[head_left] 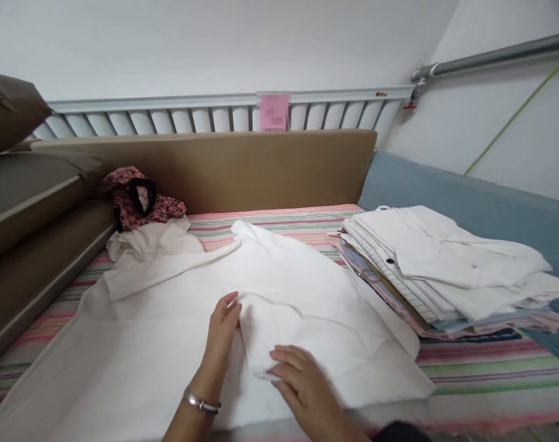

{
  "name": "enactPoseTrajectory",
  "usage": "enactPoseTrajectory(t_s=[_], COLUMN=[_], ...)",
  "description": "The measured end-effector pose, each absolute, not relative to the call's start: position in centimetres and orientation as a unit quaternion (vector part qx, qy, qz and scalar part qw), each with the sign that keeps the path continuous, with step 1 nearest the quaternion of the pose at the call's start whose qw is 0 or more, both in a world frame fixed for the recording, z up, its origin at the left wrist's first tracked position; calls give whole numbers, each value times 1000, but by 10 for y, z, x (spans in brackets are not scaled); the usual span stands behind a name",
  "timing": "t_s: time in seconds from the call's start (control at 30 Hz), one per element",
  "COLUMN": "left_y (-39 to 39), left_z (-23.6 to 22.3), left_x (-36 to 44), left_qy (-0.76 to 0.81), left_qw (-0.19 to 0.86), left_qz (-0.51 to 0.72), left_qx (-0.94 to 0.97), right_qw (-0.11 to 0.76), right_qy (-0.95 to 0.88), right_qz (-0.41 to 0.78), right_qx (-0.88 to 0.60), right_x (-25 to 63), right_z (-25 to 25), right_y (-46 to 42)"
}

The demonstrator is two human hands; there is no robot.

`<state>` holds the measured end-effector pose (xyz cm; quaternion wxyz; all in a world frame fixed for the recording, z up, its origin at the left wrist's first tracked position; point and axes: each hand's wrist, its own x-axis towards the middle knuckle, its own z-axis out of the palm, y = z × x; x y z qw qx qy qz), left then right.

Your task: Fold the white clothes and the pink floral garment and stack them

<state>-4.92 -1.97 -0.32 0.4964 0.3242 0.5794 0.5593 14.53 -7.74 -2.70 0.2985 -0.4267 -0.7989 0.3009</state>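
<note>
A white shirt (159, 344) lies spread over the striped bed sheet, with one of its sleeves (302, 331) folded back across the body. At the upper corner of that sleeve's end, my left hand (221, 322), with a metal bracelet at the wrist, pinches the cloth between thumb and fingertips. My right hand (302, 387) is at the lower corner of the same sleeve end, its thumb and fingers closing on the edge. The other sleeve stretches away to the left.
To the right stands a pile of folded clothes (445, 258), white on top. Crumpled white cloth (153, 242) and a floral garment (132, 196) lie back left. Brown cushions (44, 227) line the left; a brown padded board (270, 175) and a radiator (164, 120) stand behind.
</note>
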Motion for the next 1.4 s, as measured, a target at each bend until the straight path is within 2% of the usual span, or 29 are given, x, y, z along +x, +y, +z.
enactPoseTrajectory(t_s=[0.17,0.27,0.37,0.43,0.53,0.63,0.77,0.87,0.93,1.13,1.27,1.4], left_y=[-28,-32,-32,-28,-21,-18,-18,-19,-20,-24,-31,-32], left_z=[5,7,3,-2,-9,-10,-1,4,2,-13,-19,-22], left_x=[-52,-45,-34,-30,-28,-28,-28,-28,-28,-21,-20,-20], left_qy=[603,575,559,549,527,504,475,496,538,619,567,561], left_qw=[404,517,609,630,638,650,679,670,621,415,382,370], left_qz=[620,537,441,437,472,502,512,498,480,409,395,400], left_qx=[297,339,349,333,303,268,225,238,306,526,613,623], right_qw=[470,557,581,581,563,493,243,108,102,196,216,220], right_qy=[-513,-417,-417,-439,-497,-648,-894,-930,-928,-897,-862,-831], right_qz=[473,490,470,447,394,299,227,218,222,161,57,-2], right_qx=[-541,-526,-518,-519,-529,-497,-299,-275,-282,-361,-456,-511], right_x=[162,173,177,178,181,178,160,146,144,180,223,260], right_z=[-14,5,22,30,37,34,8,-15,-21,7,15,0], right_y=[-62,-52,-48,-48,-55,-65,-74,-74,-74,-78,-69,-49])
